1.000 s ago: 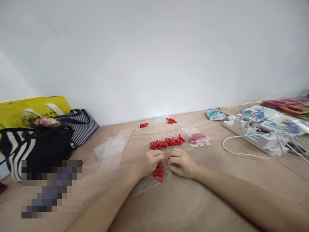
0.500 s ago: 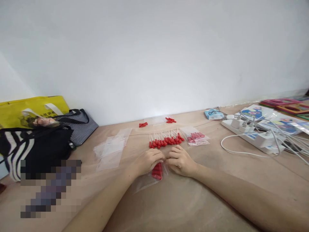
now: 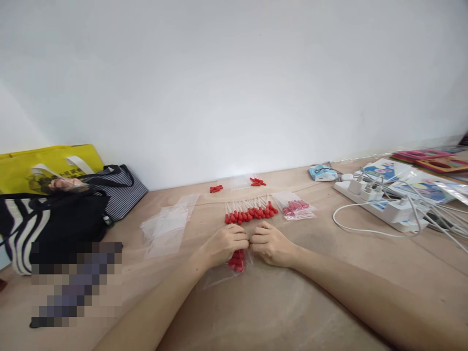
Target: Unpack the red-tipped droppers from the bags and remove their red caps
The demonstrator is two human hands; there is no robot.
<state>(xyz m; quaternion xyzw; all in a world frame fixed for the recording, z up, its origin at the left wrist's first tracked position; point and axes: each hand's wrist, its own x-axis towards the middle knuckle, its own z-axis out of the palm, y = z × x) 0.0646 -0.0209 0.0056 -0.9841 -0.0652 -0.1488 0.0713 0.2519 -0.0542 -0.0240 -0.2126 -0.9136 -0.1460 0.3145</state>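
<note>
A clear plastic bag (image 3: 224,277) with several red pieces (image 3: 236,261) inside lies on the table in front of me. My left hand (image 3: 227,243) is closed on the bag's upper part, its fingers curled over the red pieces. My right hand (image 3: 271,245) pinches the bag's right edge, and its fingertips meet those of my left hand. Just beyond my hands is a row of red-tipped white sticks (image 3: 251,213). Right of the row, another clear bag (image 3: 306,215) holds red pieces.
Flat clear bags (image 3: 166,226) lie to the left. Small red pieces (image 3: 216,188) sit near the wall. A power strip (image 3: 380,207) with white cables, a blue mask (image 3: 323,172) and printed packets (image 3: 387,170) are on the right. Bags, including a black one (image 3: 69,229), stand at left.
My right hand has closed in a little against my left, fingertips now together at the bag's edge. The bag stays under my hands, and the view has shifted slightly.
</note>
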